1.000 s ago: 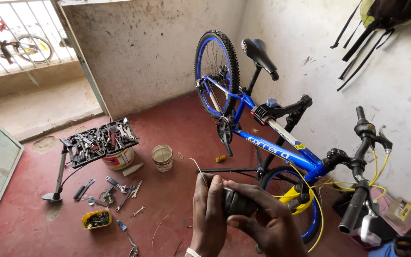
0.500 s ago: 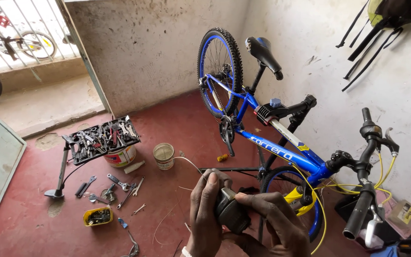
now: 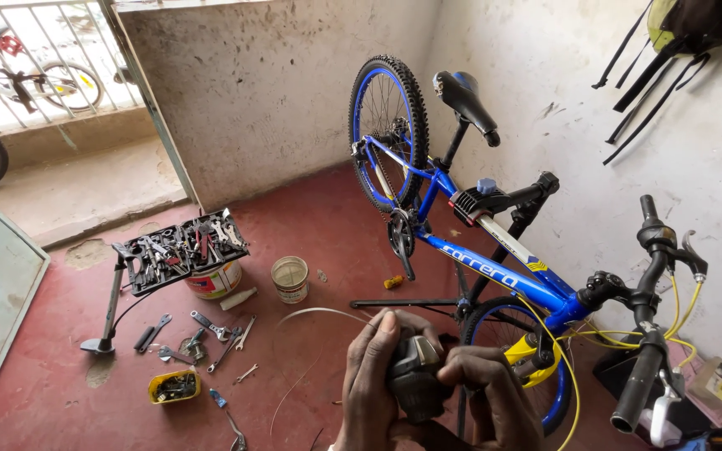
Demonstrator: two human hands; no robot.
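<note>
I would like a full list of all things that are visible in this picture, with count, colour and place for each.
bicycle: 1, blue, clamped on a stand by the right wall
tool tray: 1, black, full of tools, resting on a paint can, left of centre
small tin: 1, pale, on the red floor beside the tray
floor pump: 1, grey, standing left of the tray
loose wrenches: several, metal, on the floor below the tray
yellow tub: 1, holding small parts, lower left floor
bag with straps: 1, dark, hanging on the wall, top right
shifter part: 1, dark grey, held between both hands
left hand: 1, gripping the part
right hand: 1, gripping the part
</note>
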